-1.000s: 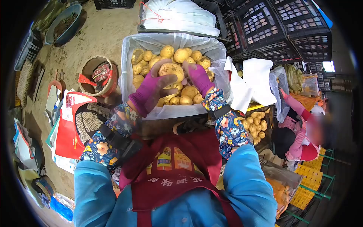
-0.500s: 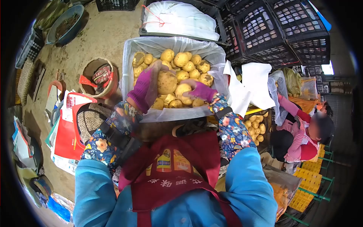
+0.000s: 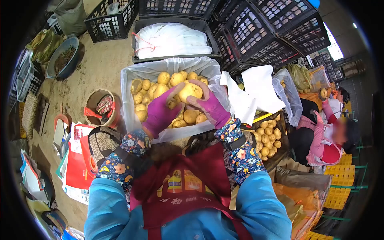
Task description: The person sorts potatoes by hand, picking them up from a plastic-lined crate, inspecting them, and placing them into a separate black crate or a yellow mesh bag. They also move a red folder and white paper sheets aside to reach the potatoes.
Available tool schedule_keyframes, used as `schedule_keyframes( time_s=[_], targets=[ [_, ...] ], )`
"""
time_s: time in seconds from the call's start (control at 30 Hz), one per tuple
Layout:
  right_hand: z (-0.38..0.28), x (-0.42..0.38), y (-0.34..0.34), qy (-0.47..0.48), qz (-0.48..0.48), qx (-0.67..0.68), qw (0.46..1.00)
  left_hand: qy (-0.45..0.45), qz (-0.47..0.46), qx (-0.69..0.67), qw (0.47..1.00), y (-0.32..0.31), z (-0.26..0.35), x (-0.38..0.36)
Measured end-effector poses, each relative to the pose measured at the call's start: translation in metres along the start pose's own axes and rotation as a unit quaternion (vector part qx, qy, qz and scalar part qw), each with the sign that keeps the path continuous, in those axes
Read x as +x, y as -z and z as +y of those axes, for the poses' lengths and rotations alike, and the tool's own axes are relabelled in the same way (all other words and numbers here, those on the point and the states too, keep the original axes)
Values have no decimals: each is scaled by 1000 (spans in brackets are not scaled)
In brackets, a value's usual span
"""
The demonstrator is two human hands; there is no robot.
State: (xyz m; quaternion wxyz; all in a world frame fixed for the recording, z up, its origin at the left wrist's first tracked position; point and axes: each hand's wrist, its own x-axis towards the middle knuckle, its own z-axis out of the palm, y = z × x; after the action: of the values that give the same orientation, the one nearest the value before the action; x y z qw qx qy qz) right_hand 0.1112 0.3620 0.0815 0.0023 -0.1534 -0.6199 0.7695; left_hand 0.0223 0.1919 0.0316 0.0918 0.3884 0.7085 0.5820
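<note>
Both my hands wear purple gloves over a plastic-lined crate (image 3: 127,100) of potatoes. My right hand (image 3: 212,107) is closed around a large pale yellow potato (image 3: 190,92), thumb and fingers on its right side. My left hand (image 3: 161,114) is curled just left of it, its thumb close to that potato. Between the left thumb and fingers shows part of another potato (image 3: 172,104), mostly hidden by the glove. Many loose potatoes (image 3: 161,77) lie below and around the hands, some with brown patches.
A black crate with a white wrapped bundle (image 3: 172,40) stands behind. Stacked black crates (image 3: 260,36) rise at the right. White sheets (image 3: 262,88) and more potatoes (image 3: 268,138) lie right, near a co-worker (image 3: 320,136). At left are a bucket (image 3: 91,102) and a blue basin (image 3: 52,68).
My hands have come closer together over the crate. The right hand has lifted a large potato and turned it upward. The view has shifted, and the co-worker's arm has moved.
</note>
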Motion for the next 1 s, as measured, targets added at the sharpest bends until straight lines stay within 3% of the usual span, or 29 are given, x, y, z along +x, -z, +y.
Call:
schedule_keyframes(
  time_s=[0.07, 0.13, 0.2, 0.23, 0.37, 0.47, 0.53, 0.63, 0.7, 0.73, 0.83, 0.87, 0.93, 1.0],
  targets=[
    [12, 9, 4, 151, 4, -89, 985, 96, -4, -163, 982, -2, -10, 4],
    [7, 7, 6, 150, 14, -111, 982, 169, 10, -244, 955, 4, -16, 7],
    [8, 8, 4, 163, 14, -115, 980, 35, -15, -30, 999, 18, -8, 3],
    [15, 11, 4, 178, 9, -112, 978, -33, -26, 78, 996, 25, -4, 2],
    [21, 13, -1, 192, -13, -98, 976, -110, 74, 40, 990, 19, -44, 1],
    [20, 8, 3, 17, 6, 48, 999, -167, 93, 53, 980, 19, -45, 8],
    [49, 18, 15, 206, 22, -154, 966, -170, 103, 46, 979, 19, -44, 11],
    [53, 17, 3, 182, -39, -32, 982, -59, 50, -94, 993, 23, -20, 15],
    [38, 12, 1, -19, -102, 96, 990, -15, 10, -157, 987, 20, -11, 17],
    [26, 13, 1, -128, -161, 257, 944, -1, -11, -182, 983, 18, -8, 18],
    [35, 13, -6, -91, -81, 173, 977, -76, 20, -120, 990, 13, -1, 17],
    [36, 16, -10, 25, -73, 94, 993, -9, 6, -127, 992, 15, -4, 17],
    [27, 15, -16, 82, -41, -4, 996, 125, -21, -140, 982, 21, -6, 17],
    [23, 16, -20, 111, -19, -34, 993, 113, -42, -144, 982, 27, 8, 14]
  ],
)
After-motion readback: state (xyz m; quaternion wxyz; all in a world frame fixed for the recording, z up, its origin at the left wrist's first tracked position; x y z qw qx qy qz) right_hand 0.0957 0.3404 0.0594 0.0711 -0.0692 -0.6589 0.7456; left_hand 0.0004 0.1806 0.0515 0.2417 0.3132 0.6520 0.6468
